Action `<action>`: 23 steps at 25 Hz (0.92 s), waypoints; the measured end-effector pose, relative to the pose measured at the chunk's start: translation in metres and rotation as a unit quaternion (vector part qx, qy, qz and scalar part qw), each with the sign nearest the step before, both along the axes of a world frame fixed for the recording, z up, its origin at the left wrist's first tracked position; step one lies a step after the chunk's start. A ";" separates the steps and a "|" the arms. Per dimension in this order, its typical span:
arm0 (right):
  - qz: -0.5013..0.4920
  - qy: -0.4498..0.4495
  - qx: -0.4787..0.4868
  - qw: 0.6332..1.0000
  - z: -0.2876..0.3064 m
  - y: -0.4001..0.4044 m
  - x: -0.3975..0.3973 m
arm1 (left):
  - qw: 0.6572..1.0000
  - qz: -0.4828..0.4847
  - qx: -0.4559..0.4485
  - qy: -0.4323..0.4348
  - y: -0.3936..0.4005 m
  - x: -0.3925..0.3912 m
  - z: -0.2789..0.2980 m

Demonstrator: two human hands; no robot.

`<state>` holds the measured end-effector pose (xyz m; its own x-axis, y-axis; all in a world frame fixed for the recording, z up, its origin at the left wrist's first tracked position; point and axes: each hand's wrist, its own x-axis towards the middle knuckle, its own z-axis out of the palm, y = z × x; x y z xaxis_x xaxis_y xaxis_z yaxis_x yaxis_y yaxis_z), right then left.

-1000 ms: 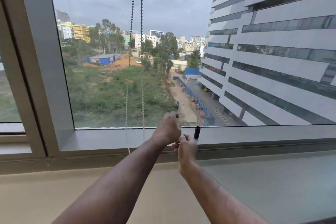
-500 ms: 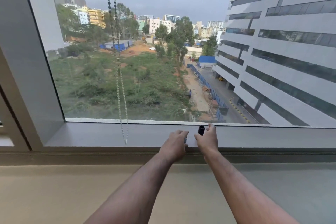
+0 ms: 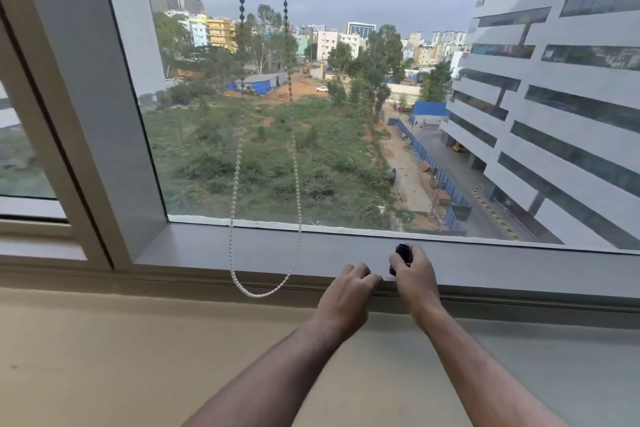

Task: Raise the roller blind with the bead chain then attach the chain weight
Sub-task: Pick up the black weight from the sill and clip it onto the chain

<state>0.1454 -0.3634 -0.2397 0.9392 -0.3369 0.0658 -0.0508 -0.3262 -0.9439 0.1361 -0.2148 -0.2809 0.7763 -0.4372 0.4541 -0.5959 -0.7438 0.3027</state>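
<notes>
Black and cylindrical, the chain weight is grasped in the right hand, fingers curled round its lower part while its upper end stands clear above them; its long axis is held roughly upright, tilted slightly. The left hand is placed just beside it with the fingers curled; whether anything is pinched in them cannot be told. Both hands are set against the grey window sill.

The bead chain hangs free as a loop, untouched by either hand. Its two strands run nearly vertical down the glass, and the bottom bend is found to the left of the hands and slightly lower than them, near but apart. The left hand lies nearer to that bend. No blind fabric is seen across the pane, so the raising is judged done. The weight would have to be carried leftward to the bend, probably with the loop steadied by the left hand.
</notes>
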 end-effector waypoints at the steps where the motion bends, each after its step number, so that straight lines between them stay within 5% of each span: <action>1: 0.025 -0.013 0.060 0.998 0.007 0.013 -0.013 | 0.999 -0.002 -0.042 0.003 0.010 -0.014 -0.005; 3: 0.088 -0.065 0.115 0.987 0.026 0.040 -0.043 | 0.991 0.012 -0.122 0.055 0.031 -0.039 -0.019; 6: 0.210 -0.163 0.056 0.962 0.053 0.087 -0.081 | 0.938 0.102 -0.289 0.160 0.076 -0.064 -0.043; 9: 0.315 -0.164 0.014 0.935 0.069 0.135 -0.094 | 0.806 0.214 -0.508 0.217 0.131 -0.077 -0.039; 11: 0.371 -0.129 -0.037 0.919 0.069 0.159 -0.094 | 0.737 0.203 -0.611 0.208 0.165 -0.084 -0.021; 16: 0.381 -0.105 -0.072 0.916 0.018 0.174 -0.108 | 0.747 0.062 -0.627 0.210 0.209 -0.115 0.019; 23: 0.276 -0.144 0.029 0.950 -0.021 0.177 -0.140 | 0.763 -0.038 -0.583 0.275 0.218 -0.141 0.027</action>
